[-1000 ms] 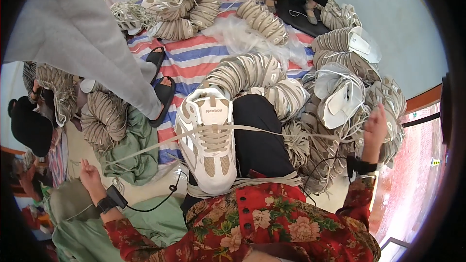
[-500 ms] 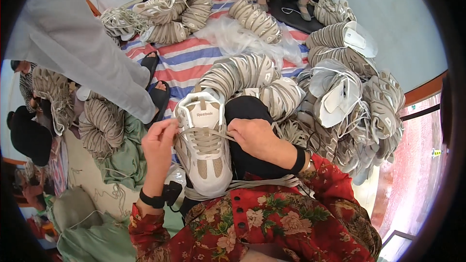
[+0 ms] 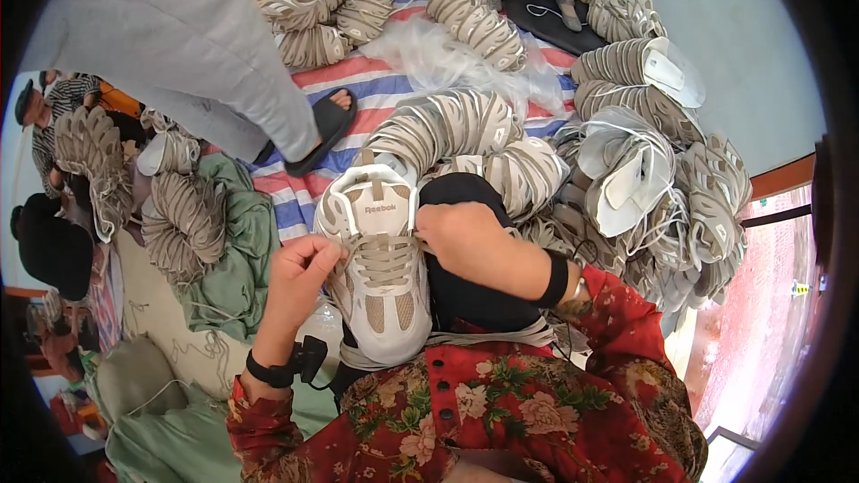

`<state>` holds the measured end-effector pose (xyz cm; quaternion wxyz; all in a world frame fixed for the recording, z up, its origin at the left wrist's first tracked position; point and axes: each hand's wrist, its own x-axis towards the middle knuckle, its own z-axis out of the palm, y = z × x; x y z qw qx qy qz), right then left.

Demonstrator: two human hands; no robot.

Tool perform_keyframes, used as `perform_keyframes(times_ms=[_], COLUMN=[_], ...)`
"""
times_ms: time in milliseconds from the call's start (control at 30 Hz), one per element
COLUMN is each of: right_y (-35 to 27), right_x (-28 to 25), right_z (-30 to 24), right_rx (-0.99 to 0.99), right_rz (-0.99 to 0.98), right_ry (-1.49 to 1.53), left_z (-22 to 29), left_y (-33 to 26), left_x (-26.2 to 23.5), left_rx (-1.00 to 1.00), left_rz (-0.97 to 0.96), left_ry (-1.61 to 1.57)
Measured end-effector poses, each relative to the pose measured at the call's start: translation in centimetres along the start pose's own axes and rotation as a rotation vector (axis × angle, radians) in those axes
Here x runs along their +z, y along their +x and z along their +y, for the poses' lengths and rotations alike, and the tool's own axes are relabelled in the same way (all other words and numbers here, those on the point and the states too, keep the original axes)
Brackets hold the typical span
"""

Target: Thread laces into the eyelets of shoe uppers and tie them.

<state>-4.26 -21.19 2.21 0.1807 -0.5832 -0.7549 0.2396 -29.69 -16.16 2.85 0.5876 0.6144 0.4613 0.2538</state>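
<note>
On my lap rests a white and beige sneaker upper (image 3: 390, 326), toe toward me, with a flat beige shoelace (image 3: 383, 261) crossing its tongue in several rows. Thumb and fingers of my left hand (image 3: 300, 279) pinch together at the upper's left eyelet edge, seemingly on one lace end. On the opposite side, my right hand (image 3: 474, 246) is closed by the top right eyelets, its fingertips on the lace. Its curled fingers partly hide what it grips. A bundle of pale laces (image 3: 492, 336) lies across my lap.
Beyond my knees curves a row of nested shoe uppers (image 3: 438, 130) on a striped sheet (image 3: 353, 94). More uppers (image 3: 626, 170) pile up at right. A person in grey trousers (image 3: 206, 45) stands at left, one sandal (image 3: 327, 134) near the row. Green cloth (image 3: 237, 259) lies left.
My left hand has moved right and slightly down, closer to the eyelets. My right hand has shifted slightly up and left. The person in grey trousers has stepped to the right.
</note>
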Motion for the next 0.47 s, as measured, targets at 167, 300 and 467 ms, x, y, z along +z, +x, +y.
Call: perform_keyframes(times_ms=[167,300,467], right_y=[-0.2,-0.4,-0.2], right_x=[-0.4,-1.8,-0.5], right_z=[-0.4,-0.4,0.7], right_rx=[-0.181,0.118,0.050], right_rz=[0.039,-0.095,-0.103], right_ry=[0.041,0.513,0.346], left_z=[0.3,0.2,0.9], left_y=[0.2,0.4,0.2], left_x=[0.4,0.2,0.2], left_rx=[0.026,0.019,0.029], left_rz=[0.111,0.095,0.066], left_ry=[0.022,0.032,0.113])
